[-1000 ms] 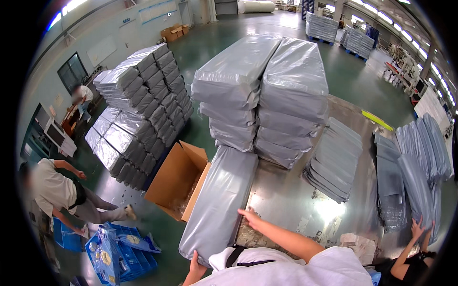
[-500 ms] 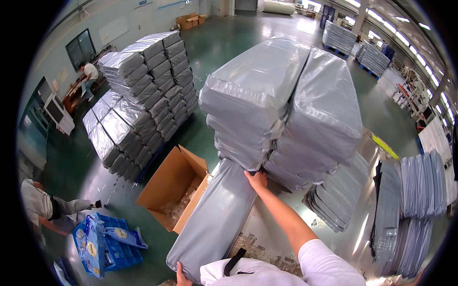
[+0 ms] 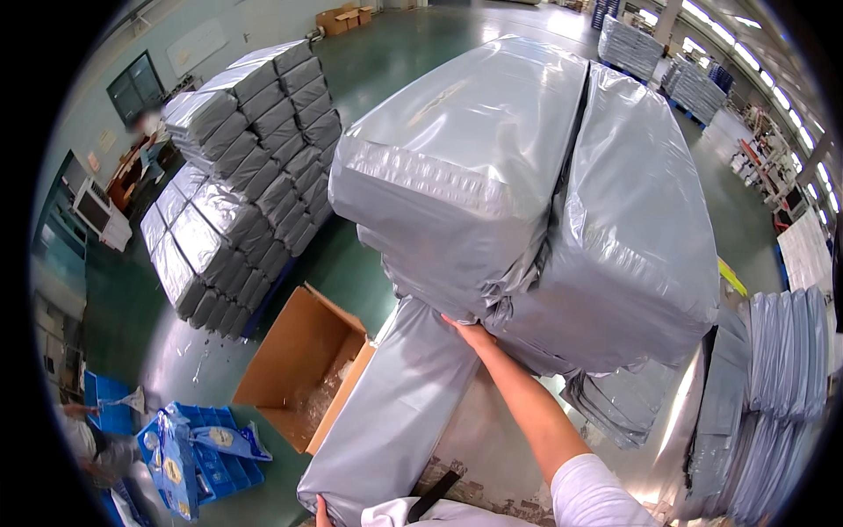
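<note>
A long grey plastic-wrapped package [image 3: 391,408] slants across the front of me. My left hand [image 3: 323,512] grips its near end at the lower edge, mostly out of the picture with the thumb showing. My right hand [image 3: 470,332] grips its far right corner, the fingers partly hidden under the overhanging bundles. Right beyond that hand rises a stack of bulky grey wrapped bundles, with a left bundle [image 3: 457,123] and a right bundle [image 3: 637,202] on top.
An open cardboard box [image 3: 303,369] with clear plastic inside stands left of the package. Further left are a tall stack of wrapped bundles [image 3: 255,132] and a blue crate [image 3: 237,474] with blue bags. Flat grey bags [image 3: 786,351] are piled at right. Two people are at the left.
My view has shifted, and the stacked bundles look larger and nearer. Both hands stay on the package. The person at lower left has moved, and another blue crate shows there.
</note>
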`<act>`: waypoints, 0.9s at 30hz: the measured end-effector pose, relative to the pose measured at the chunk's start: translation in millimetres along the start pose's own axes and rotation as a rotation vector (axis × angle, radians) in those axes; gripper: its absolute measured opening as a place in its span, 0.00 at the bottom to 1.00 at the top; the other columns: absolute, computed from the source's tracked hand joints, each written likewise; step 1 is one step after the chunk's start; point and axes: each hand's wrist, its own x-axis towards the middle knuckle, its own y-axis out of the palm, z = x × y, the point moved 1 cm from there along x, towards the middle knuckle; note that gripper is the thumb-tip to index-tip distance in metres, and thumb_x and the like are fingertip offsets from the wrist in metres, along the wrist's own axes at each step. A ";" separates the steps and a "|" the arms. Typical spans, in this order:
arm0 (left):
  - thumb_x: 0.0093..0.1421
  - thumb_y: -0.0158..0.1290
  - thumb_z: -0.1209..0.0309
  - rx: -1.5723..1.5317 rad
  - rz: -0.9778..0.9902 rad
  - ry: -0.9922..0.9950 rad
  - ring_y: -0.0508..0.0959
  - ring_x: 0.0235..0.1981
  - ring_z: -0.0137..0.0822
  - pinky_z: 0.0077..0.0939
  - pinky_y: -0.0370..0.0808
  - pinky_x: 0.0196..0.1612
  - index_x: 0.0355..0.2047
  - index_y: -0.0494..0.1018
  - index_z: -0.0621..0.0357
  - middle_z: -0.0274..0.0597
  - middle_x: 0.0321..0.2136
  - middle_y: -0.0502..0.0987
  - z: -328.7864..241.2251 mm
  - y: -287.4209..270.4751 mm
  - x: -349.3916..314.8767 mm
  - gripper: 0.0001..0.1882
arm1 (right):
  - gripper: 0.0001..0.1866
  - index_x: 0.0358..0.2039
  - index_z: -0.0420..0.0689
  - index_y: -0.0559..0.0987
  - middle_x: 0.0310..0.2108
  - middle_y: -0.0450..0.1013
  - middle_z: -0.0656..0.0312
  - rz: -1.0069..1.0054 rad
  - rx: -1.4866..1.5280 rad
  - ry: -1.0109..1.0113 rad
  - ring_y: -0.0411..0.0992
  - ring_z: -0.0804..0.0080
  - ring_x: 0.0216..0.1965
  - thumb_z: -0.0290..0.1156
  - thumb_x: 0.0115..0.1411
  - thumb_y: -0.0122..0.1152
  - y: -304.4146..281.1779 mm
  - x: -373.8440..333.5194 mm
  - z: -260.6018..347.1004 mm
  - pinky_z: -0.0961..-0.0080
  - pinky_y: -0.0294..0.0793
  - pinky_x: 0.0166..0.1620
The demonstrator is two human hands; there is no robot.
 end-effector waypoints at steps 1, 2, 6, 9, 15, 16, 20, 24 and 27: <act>0.42 0.41 0.32 -0.004 0.010 -0.023 0.63 0.47 0.39 0.33 0.64 0.49 0.53 0.57 0.55 0.42 0.48 0.64 0.0 -1.0 4.8 0.47 | 0.34 0.58 0.49 0.47 0.60 0.41 0.64 0.027 0.154 0.035 0.37 0.62 0.61 0.53 0.56 0.33 10.3 1.4 6.1 0.49 0.38 0.57; 0.41 0.40 0.31 -0.002 0.015 -0.038 0.63 0.48 0.39 0.33 0.64 0.49 0.53 0.57 0.55 0.42 0.48 0.63 -1.4 1.1 7.7 0.47 | 0.35 0.58 0.49 0.47 0.60 0.42 0.64 0.036 0.124 0.056 0.38 0.63 0.61 0.54 0.55 0.35 12.8 6.7 9.6 0.50 0.39 0.57; 0.39 0.40 0.29 0.006 0.023 0.022 0.62 0.49 0.42 0.33 0.62 0.51 0.52 0.58 0.54 0.42 0.49 0.64 -7.4 22.6 18.7 0.49 | 0.40 0.58 0.48 0.47 0.60 0.43 0.62 0.030 -0.704 0.105 0.40 0.63 0.60 0.55 0.50 0.42 13.1 22.7 36.4 0.53 0.41 0.57; 0.39 0.41 0.30 0.057 -0.064 0.102 0.61 0.50 0.42 0.31 0.60 0.52 0.52 0.58 0.52 0.41 0.50 0.63 -13.1 68.1 12.1 0.48 | 0.44 0.58 0.47 0.47 0.59 0.44 0.61 -0.001 -1.127 0.103 0.42 0.64 0.60 0.56 0.46 0.48 14.5 35.1 57.6 0.56 0.43 0.57; 0.44 0.45 0.36 0.047 -0.117 0.190 0.57 0.53 0.42 0.37 0.57 0.54 0.55 0.53 0.52 0.41 0.52 0.59 -27.9 166.1 -12.4 0.44 | 0.53 0.58 0.45 0.46 0.58 0.47 0.59 -0.125 -1.367 0.047 0.45 0.65 0.59 0.58 0.38 0.59 16.1 69.0 92.1 0.61 0.47 0.57; 0.45 0.45 0.37 0.019 -0.090 0.199 0.57 0.53 0.43 0.39 0.57 0.54 0.55 0.52 0.52 0.41 0.53 0.58 -29.6 172.8 -9.9 0.44 | 0.54 0.58 0.45 0.46 0.58 0.47 0.58 -0.152 -1.370 0.037 0.46 0.65 0.59 0.59 0.37 0.61 16.4 75.5 94.7 0.62 0.48 0.57; 0.51 0.41 0.42 0.066 -0.004 0.342 0.56 0.54 0.44 0.41 0.55 0.54 0.56 0.50 0.54 0.43 0.53 0.57 -45.5 228.3 -6.4 0.39 | 0.59 0.58 0.45 0.46 0.58 0.48 0.59 -0.307 -1.254 -0.049 0.47 0.65 0.58 0.59 0.32 0.66 9.9 98.7 109.5 0.64 0.51 0.56; 0.51 0.42 0.42 0.090 -0.018 0.370 0.56 0.54 0.43 0.41 0.55 0.54 0.55 0.51 0.55 0.42 0.53 0.57 -52.1 241.6 3.5 0.39 | 0.57 0.57 0.41 0.47 0.57 0.48 0.57 -0.311 -1.227 -0.144 0.48 0.66 0.58 0.54 0.33 0.67 20.6 105.1 119.0 0.72 0.52 0.56; 0.51 0.42 0.42 0.085 -0.021 0.361 0.56 0.54 0.43 0.41 0.55 0.55 0.56 0.50 0.55 0.41 0.54 0.56 -50.4 239.2 10.1 0.39 | 0.53 0.56 0.36 0.48 0.57 0.48 0.53 -0.173 -1.176 -0.345 0.48 0.65 0.58 0.51 0.37 0.66 14.6 105.0 115.9 0.75 0.52 0.56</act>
